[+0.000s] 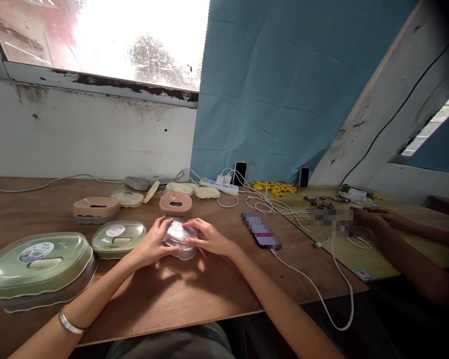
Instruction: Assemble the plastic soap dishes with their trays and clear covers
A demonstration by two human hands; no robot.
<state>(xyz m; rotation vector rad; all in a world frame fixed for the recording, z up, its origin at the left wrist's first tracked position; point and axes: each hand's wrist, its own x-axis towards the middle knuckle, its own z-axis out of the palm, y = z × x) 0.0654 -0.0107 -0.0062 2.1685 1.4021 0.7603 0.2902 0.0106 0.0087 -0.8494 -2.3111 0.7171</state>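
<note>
Container, small, clear-lidded (177, 230): on counter (213, 291), directly between left hand (154, 239) and right hand (208, 236), both with fingers curled about it, neither nearer. Long axis: cannot tell, fingers covering. Green container (125, 232): just beside left hand.

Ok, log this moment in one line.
left hand: on clear-lidded container | right hand: on same container | left of it: green box | right of it: plugged-in phone
</note>
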